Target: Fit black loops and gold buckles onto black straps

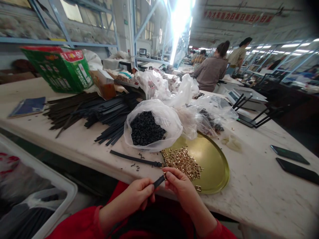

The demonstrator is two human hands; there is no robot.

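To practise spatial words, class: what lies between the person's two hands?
The head view shows a black strap with a gold buckle between the left hand and right hand.

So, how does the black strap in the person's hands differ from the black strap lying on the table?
The held strap is raised between the left hand and right hand, while the lying strap rests flat on the table. The held strap has a gold buckle at its end; the lying strap ends dark. Much less of the held strap shows. Both are narrow and black.
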